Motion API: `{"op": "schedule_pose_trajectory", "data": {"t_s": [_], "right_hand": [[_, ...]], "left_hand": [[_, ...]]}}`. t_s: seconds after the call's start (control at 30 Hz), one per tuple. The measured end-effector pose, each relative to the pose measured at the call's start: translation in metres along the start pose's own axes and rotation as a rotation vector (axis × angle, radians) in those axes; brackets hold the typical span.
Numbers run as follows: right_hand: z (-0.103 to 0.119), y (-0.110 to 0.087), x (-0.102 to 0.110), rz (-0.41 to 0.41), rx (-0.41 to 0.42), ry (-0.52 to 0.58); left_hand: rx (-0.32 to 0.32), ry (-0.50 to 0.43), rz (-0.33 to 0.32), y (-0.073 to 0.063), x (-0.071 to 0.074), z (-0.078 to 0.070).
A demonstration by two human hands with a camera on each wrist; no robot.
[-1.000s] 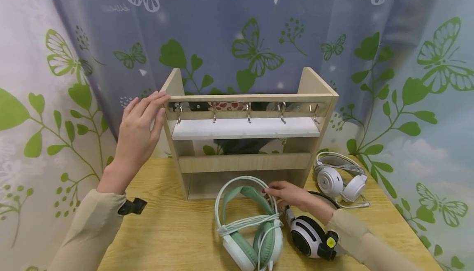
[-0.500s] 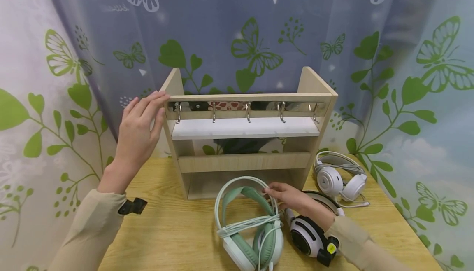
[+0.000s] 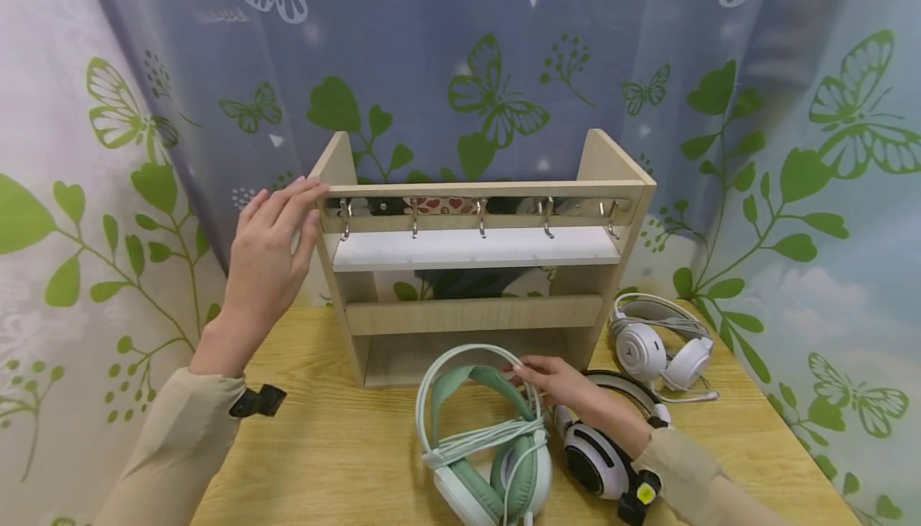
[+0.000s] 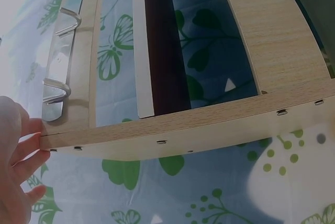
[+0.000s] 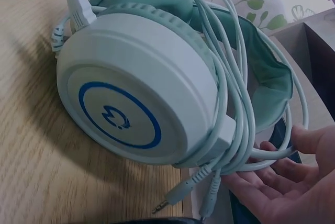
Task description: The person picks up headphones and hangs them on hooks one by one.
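Mint-green and white over-ear headphones [image 3: 460, 474], their cable wound round the ear cups, are at the front of the table in the head view. My right hand [image 3: 557, 386] holds the right side of their headband between thumb and fingers. The right wrist view shows the thumb at the band wire, an ear cup [image 5: 120, 106] with a blue ring and two dangling plugs [image 5: 180, 190]. My left hand [image 3: 269, 246] rests its extended fingers on the top left corner of a wooden shelf unit [image 3: 475, 314]. In the left wrist view, its fingers [image 4: 32, 153] touch that corner.
A metal strip with several hooks [image 3: 483, 218] runs along the shelf unit's upper front. Black-and-white headphones [image 3: 593, 462] lie under my right forearm. White headphones [image 3: 640, 352] lie farther back on the wooden table [image 3: 302, 430]. Patterned curtains [image 3: 403, 38] hang close around.
My right wrist has turned and dropped slightly, uncovering more of the black-and-white headphones' headband. The mint-green headphones have shifted only slightly. My left hand stays on the corner.
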State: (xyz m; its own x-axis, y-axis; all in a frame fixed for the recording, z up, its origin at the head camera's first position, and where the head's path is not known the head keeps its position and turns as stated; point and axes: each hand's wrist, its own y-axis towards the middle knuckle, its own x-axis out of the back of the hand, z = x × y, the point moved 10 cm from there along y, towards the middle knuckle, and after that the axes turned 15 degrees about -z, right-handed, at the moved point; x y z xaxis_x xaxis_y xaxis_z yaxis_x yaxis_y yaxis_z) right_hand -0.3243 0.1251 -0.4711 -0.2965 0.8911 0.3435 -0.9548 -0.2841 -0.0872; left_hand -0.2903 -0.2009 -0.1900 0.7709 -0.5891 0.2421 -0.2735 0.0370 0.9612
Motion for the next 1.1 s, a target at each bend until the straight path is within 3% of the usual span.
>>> {"op": "schedule_pose_trajectory", "data": {"t_s": [0.37, 1.1], "right_hand": [[0.0072, -0.0028, 0.0029, -0.045, 0.086, -0.042], [0.0065, -0.0057, 0.0039, -0.137, 0.06, 0.122]], "left_hand": [[0.0, 0.0, 0.001, -0.0007, -0.0008, 0.001], [-0.007, 0.001, 0.001, 0.0, 0.0, 0.0005]]}}
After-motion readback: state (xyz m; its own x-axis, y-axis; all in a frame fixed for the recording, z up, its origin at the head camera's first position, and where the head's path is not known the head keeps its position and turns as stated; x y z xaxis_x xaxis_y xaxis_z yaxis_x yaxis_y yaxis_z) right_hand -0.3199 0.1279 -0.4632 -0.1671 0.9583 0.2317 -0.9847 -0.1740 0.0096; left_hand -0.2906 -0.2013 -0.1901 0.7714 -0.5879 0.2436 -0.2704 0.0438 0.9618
